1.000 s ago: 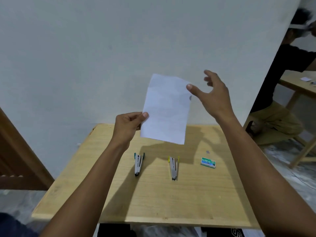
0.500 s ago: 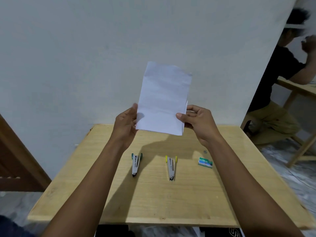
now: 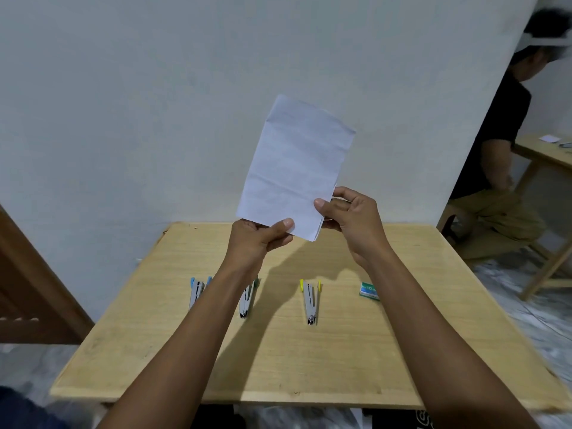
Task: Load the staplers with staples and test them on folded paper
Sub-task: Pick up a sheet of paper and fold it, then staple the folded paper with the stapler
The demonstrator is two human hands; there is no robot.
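Note:
I hold a folded white paper (image 3: 294, 168) upright above the wooden table (image 3: 340, 360). My left hand (image 3: 257, 243) pinches its bottom edge and my right hand (image 3: 349, 218) grips its lower right corner. Three staplers lie in a row on the table below: a blue-tipped stapler (image 3: 195, 292) at the left, a green-tipped stapler (image 3: 247, 300) partly hidden by my left forearm, and a yellow-tipped stapler (image 3: 310, 301) in the middle. A small green staple box (image 3: 369, 291) sits to the right of them.
A white wall stands right behind the table. A brown wooden frame (image 3: 28, 292) is at the left. Another person (image 3: 501, 168) sits at the far right beside a second wooden table (image 3: 544, 153).
My right hand came down from the open air and took the paper's lower right corner. My left hand shifted its grip to the bottom edge. The blue-tipped stapler came into view.

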